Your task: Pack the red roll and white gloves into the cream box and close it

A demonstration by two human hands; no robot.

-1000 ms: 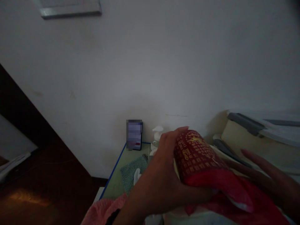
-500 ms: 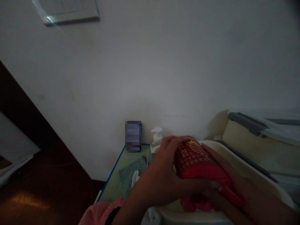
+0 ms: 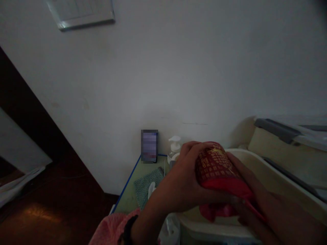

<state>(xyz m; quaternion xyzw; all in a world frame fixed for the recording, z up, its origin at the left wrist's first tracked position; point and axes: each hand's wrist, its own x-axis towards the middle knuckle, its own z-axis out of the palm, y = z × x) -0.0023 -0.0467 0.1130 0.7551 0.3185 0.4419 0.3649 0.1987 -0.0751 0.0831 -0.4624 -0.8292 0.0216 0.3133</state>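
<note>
A dark red cylindrical package [image 3: 218, 166] with gold lettering lies tilted between my two hands, its rounded end pointing away from me. Bright red plastic [image 3: 224, 185] covers the near end, and a crumpled part of it hangs below. My left hand [image 3: 186, 177] wraps round the left side, fingers over the top and thumb along the near side. Along the right side rests my right hand [image 3: 268, 204], closed on the package and the red plastic at its near end. Below them is a cream basin [image 3: 293, 187] with a pale rim.
A phone [image 3: 149, 146] stands against the wall on a green tabletop [image 3: 127, 200] with blue edging. Beside it are a pump bottle [image 3: 175, 146] and a teal woven cloth [image 3: 148, 183]. A lidded storage box [image 3: 293, 153] stands at the right.
My right hand, spread apart from the package a second ago, has closed onto its right side. The loose red plastic trailing right is now gathered near the hands.
</note>
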